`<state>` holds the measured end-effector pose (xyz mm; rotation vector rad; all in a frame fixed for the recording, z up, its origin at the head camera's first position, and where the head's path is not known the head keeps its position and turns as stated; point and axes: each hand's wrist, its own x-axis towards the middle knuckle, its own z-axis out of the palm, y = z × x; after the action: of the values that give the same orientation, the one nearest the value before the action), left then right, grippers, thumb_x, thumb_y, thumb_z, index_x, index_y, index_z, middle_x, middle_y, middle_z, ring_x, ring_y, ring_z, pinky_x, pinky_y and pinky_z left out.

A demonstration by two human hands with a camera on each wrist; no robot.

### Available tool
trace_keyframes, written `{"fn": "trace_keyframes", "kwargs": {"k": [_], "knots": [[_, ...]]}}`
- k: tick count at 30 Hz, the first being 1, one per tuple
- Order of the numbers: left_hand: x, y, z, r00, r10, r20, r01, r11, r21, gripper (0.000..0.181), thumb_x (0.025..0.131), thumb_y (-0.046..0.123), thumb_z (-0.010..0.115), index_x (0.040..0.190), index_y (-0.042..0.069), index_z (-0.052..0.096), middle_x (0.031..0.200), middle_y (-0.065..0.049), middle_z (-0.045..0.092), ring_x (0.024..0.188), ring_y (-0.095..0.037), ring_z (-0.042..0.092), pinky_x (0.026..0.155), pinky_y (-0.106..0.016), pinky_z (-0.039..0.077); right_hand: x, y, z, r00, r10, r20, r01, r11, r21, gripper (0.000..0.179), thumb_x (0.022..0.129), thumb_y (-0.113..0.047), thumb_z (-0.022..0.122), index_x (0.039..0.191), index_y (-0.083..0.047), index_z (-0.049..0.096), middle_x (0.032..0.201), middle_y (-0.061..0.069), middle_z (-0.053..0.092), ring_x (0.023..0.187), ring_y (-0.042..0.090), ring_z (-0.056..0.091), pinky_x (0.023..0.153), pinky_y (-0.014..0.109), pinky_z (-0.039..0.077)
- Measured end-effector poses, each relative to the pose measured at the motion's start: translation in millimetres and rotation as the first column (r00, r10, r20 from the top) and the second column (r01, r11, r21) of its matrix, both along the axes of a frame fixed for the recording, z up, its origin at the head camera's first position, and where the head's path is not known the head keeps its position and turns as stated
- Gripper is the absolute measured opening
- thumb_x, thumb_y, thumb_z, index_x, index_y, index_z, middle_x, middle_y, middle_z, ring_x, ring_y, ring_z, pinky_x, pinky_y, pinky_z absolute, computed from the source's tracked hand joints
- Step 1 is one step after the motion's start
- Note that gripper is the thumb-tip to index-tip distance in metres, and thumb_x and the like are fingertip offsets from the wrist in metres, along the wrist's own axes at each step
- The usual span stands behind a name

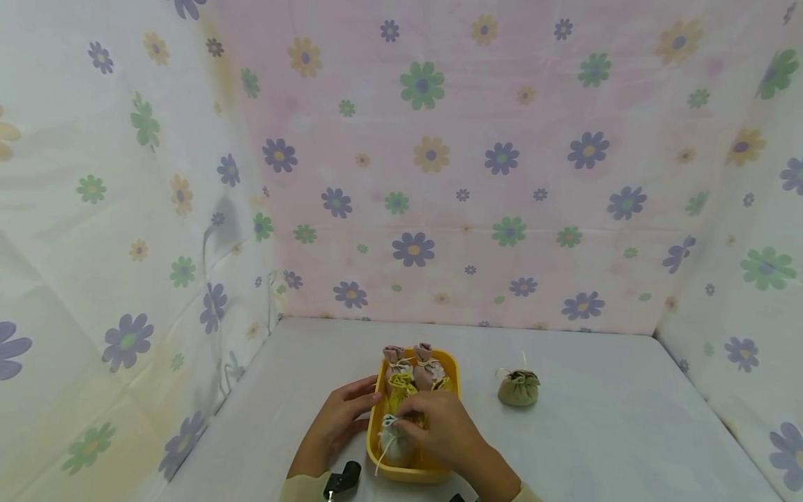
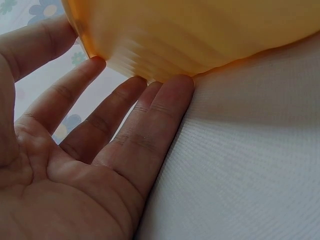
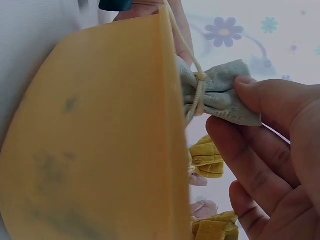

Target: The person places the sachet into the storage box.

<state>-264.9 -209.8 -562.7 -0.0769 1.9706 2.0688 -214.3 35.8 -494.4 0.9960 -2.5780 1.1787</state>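
Observation:
A pale grey-green drawstring pouch [image 1: 395, 450] sits at the near left of a yellow plastic container [image 1: 410, 476]. My right hand [image 1: 442, 427] pinches the pouch's gathered cloth top [image 3: 227, 92] between thumb and fingers, above the tied cord. Against the container's left wall rests my left hand [image 1: 341, 416], its extended fingertips [image 2: 177, 87] touching the outer side low down. Further back in the container stand yellow pouches [image 1: 399, 392] and two pink pouches [image 1: 424, 373]. The right hand partly hides the container's near right part.
An olive-green pouch [image 1: 519, 390] stands by itself on the white table [image 1: 602, 418], right of the container. Flower-printed cloth [image 1: 464, 209] walls the table at the back and both sides. A black device [image 1: 342, 480] is at the left wrist.

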Motion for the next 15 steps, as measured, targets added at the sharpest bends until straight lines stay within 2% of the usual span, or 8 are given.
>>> {"fn": "trace_keyframes", "kwargs": {"k": [8, 15], "knots": [[-0.5, 0.5, 1.7, 1.0, 0.003, 0.01, -0.002, 1.0, -0.009, 0.065, 0.093, 0.034, 0.079, 0.15, 0.013, 0.056, 0.153, -0.018, 0.054, 0.127, -0.026, 0.065, 0.094, -0.045, 0.062, -0.6, 2.6, 7.1, 0.999, 0.031, 0.024, -0.031, 0.999, -0.009, 0.007, 0.093, -0.032, 0.078, 0.099, -0.027, 0.079, 0.091, -0.023, 0.072, 0.085, -0.008, 0.063, 0.08, 0.018, 0.058], [1.0, 2.8, 2.4, 0.999, 0.026, 0.034, -0.026, 0.999, -0.022, 0.069, 0.089, 0.037, 0.082, 0.149, 0.013, 0.057, 0.153, -0.018, 0.053, 0.126, -0.026, 0.064, 0.095, -0.045, 0.061, 0.1, 7.2, 8.0, 1.0, 0.014, -0.013, -0.015, 1.0, -0.012, 0.007, 0.095, -0.034, 0.076, 0.099, -0.029, 0.078, 0.091, -0.026, 0.071, 0.084, -0.005, 0.064, 0.082, 0.027, 0.06]]}}
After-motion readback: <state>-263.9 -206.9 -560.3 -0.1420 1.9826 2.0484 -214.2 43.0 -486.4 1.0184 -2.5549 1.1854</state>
